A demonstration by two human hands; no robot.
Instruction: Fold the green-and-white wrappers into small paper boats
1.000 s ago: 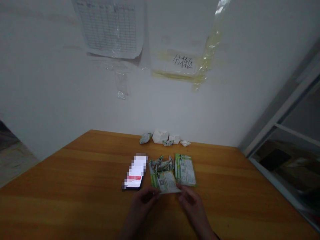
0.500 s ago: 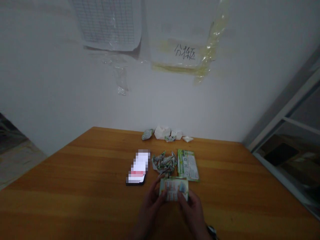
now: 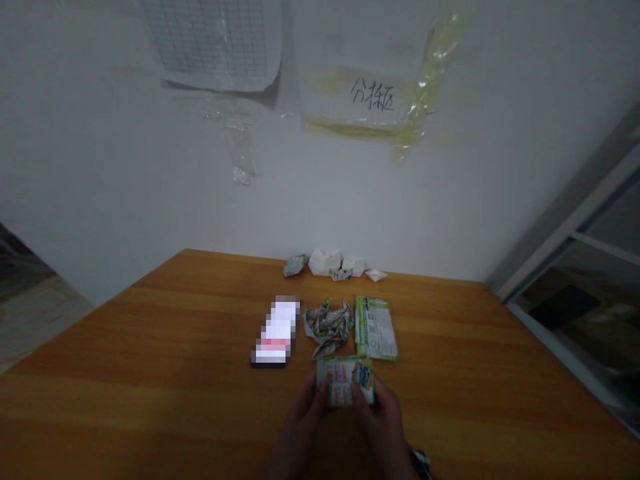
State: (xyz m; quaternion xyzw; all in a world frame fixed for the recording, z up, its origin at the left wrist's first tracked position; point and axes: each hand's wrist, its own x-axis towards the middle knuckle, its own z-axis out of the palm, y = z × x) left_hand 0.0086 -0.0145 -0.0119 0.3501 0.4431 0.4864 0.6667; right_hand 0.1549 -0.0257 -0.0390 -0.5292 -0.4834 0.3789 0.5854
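Both of my hands hold a small printed paper leaflet [image 3: 345,381] just above the wooden table [image 3: 150,373]. My left hand [image 3: 300,427] grips its left edge and my right hand [image 3: 383,423] grips its right edge, thumbs on the printed face. Just beyond the leaflet lies a pile of folded paper pieces [image 3: 329,325]. A flat green and white leaflet [image 3: 376,329] lies to the right of that pile. A phone [image 3: 276,332] with a lit screen lies to the left of the pile.
Several crumpled and folded white paper scraps [image 3: 334,264] sit at the table's far edge against the white wall. A printed grid sheet [image 3: 215,43] and a taped handwritten note [image 3: 370,97] hang on the wall. A metal window frame [image 3: 565,227] stands at the right.
My hands lifted the leaflet off the table, turned it over and drew it toward me. The view tilted slightly downward.
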